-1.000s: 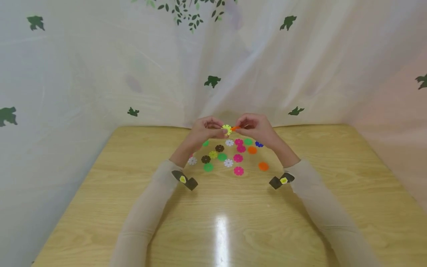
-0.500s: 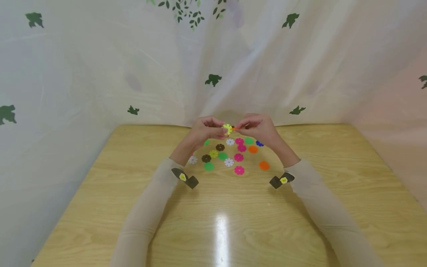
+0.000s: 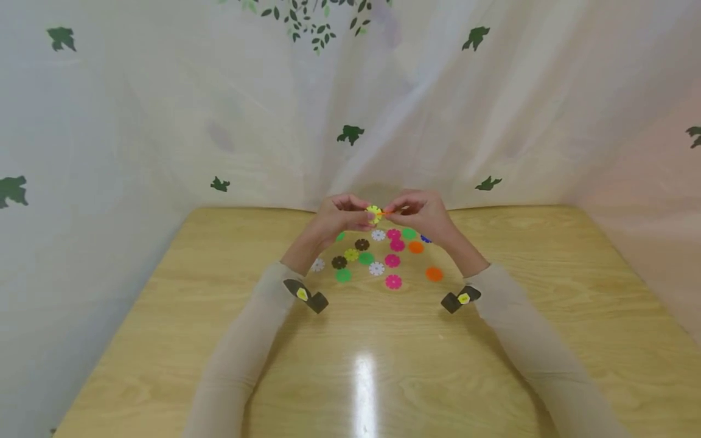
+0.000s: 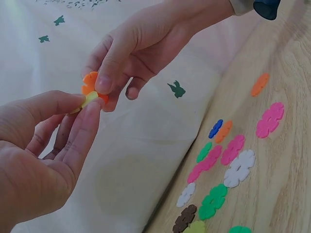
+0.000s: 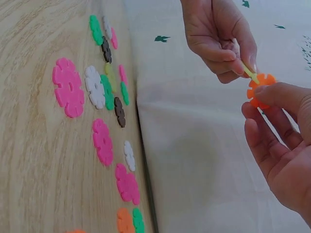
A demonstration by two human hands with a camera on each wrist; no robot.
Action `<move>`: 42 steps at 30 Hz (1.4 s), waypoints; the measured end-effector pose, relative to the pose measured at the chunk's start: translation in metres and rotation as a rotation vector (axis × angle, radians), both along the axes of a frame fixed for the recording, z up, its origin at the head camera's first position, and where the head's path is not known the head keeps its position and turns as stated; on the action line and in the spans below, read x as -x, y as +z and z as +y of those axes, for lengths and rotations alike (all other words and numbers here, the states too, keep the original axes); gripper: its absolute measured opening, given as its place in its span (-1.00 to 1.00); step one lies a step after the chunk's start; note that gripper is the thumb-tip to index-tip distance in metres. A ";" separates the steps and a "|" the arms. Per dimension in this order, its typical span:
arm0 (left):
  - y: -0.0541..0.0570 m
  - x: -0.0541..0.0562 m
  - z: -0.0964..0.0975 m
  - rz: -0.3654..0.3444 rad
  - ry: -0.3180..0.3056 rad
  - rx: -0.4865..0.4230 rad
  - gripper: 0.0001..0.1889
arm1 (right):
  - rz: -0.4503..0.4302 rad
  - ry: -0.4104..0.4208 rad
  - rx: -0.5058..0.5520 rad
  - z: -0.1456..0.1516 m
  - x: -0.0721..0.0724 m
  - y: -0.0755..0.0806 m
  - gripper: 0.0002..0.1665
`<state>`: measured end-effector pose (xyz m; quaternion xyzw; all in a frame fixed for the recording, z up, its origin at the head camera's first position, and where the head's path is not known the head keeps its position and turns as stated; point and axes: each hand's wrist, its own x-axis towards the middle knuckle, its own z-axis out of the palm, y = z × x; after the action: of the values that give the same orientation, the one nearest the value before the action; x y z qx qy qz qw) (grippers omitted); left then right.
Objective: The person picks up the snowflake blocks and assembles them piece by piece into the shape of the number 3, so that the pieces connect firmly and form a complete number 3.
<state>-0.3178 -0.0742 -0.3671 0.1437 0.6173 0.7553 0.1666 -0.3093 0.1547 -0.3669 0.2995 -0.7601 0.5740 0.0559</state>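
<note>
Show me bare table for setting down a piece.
The wood-grained table is bare between the two beige fabric sleeves, nearer than the front pink flower-shaped plastic disc, and outside each sleeve. It is crowded beyond that disc, where other coloured discs lie close together.

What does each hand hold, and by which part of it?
The left hand pinches a yellow disc by the side away from the orange disc. The right hand pinches that orange disc across its flat faces.
</note>
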 end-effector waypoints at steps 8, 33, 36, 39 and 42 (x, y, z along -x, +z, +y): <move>-0.009 0.001 -0.001 -0.026 0.010 0.040 -0.83 | -0.055 0.020 -0.044 -0.002 0.001 -0.005 -0.85; -0.004 0.001 -0.002 -0.041 -0.009 0.013 -0.84 | -0.244 0.252 -0.667 0.060 -0.006 -0.002 -0.61; -0.004 0.001 -0.002 -0.035 -0.017 0.020 -0.85 | -0.242 0.289 -0.733 0.071 -0.011 -0.007 -0.67; -0.005 0.001 -0.002 -0.036 -0.019 0.026 -0.86 | -0.254 0.314 -0.765 0.079 -0.018 -0.010 -0.66; -0.005 0.001 -0.002 -0.032 -0.018 0.029 -0.86 | -0.281 0.312 -0.757 0.082 -0.023 -0.014 -0.62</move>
<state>-0.3188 -0.0759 -0.3725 0.1346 0.6240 0.7471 0.1851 -0.2859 0.2370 -0.3809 0.3292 -0.8628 0.2915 -0.2493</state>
